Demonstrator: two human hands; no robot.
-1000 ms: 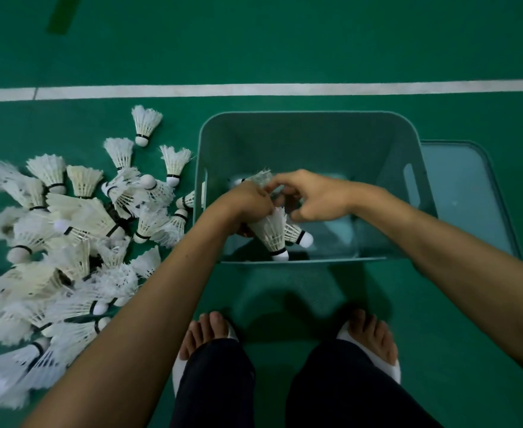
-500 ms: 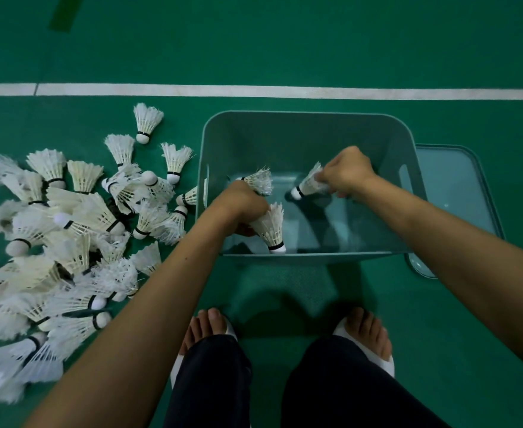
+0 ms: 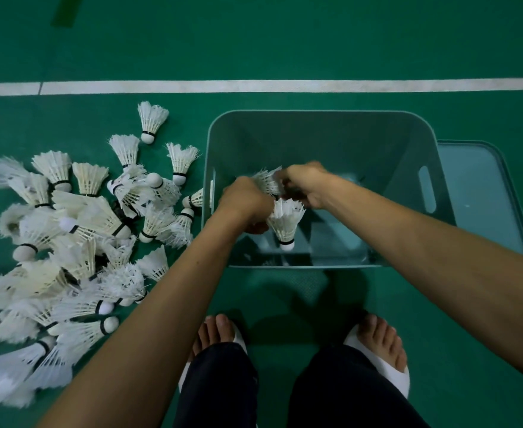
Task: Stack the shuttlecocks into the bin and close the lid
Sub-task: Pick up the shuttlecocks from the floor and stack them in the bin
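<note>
- The bin (image 3: 322,140) is sitting open at the centre of the frame on the green floor (image 3: 285,41), with both hands reaching inside it.
- The left hand (image 3: 244,202) is curling into a fist around a shuttlecock (image 3: 285,223) that is hanging cork-down just right of it, feathers up against the hand.
- The right hand (image 3: 306,185) is closing its fingers on the feathers of a second shuttlecock (image 3: 266,180), which is poking out between the two hands; the hands are nearly touching.
- The pile (image 3: 78,242) of loose shuttlecocks is lying across the left of the frame, its nearest ones resting just beside the bin's left wall.
- The lid (image 3: 482,196) is lying flat on the floor at the right, partly tucked behind the bin.
- A white line (image 3: 285,87) is running across the upper part of the frame.
- Two feet in white slippers (image 3: 387,369) are standing at the bottom centre, just below the bin.
</note>
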